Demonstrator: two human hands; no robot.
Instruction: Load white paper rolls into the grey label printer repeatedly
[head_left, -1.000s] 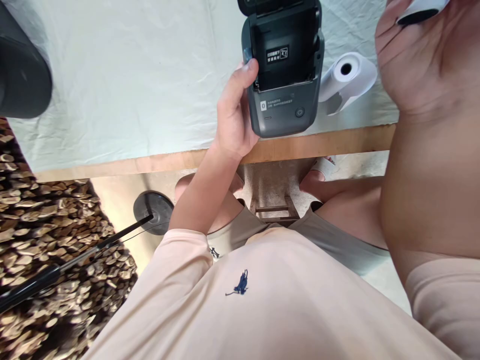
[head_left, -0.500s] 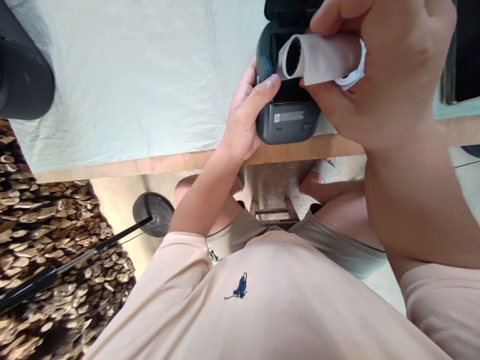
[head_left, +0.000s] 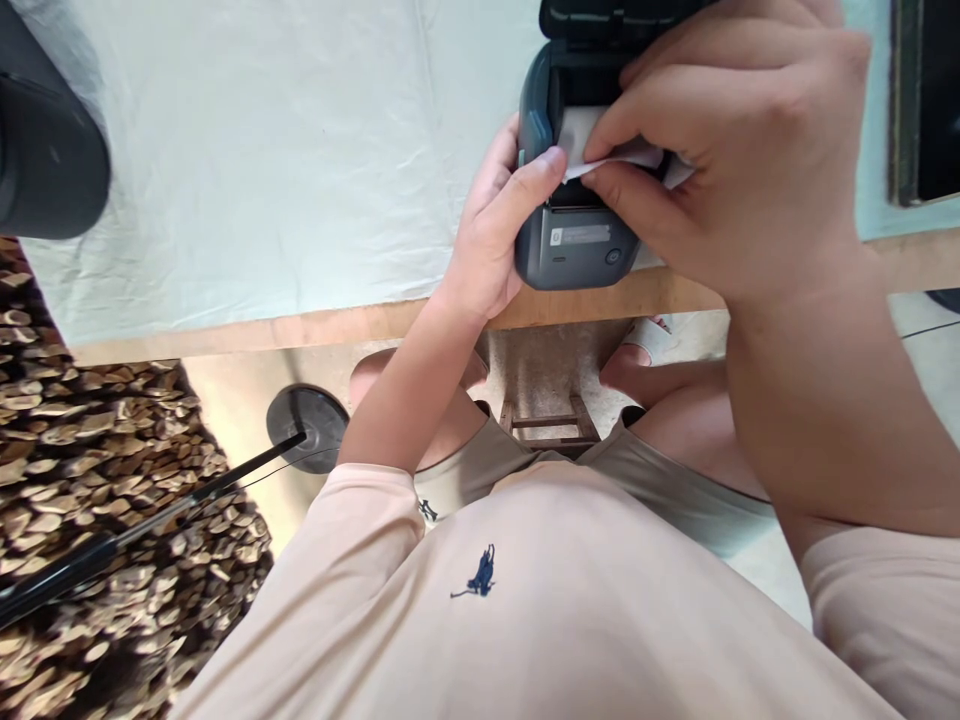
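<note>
A dark grey label printer (head_left: 574, 245) with its lid raised sits at the near edge of the table (head_left: 300, 325). My left hand (head_left: 495, 235) grips the printer's left side, thumb pressed on its top edge. My right hand (head_left: 720, 150) covers the open paper bay, its fingers closed around a white paper roll (head_left: 600, 150) that is lowered into the bay. Only a strip of the roll shows between my fingers.
A pale cloth (head_left: 262, 150) covers the table. A black rounded object (head_left: 45, 150) stands at the far left. A dark framed thing (head_left: 922, 100) is at the top right. Below the table edge are a round black base with a pole (head_left: 307, 430) and a wooden stool (head_left: 551, 415).
My right hand brought the paper roll from the upper right down over the printer and into its open bay. The left hand stayed on the printer's side; another roll on the table is now hidden.
</note>
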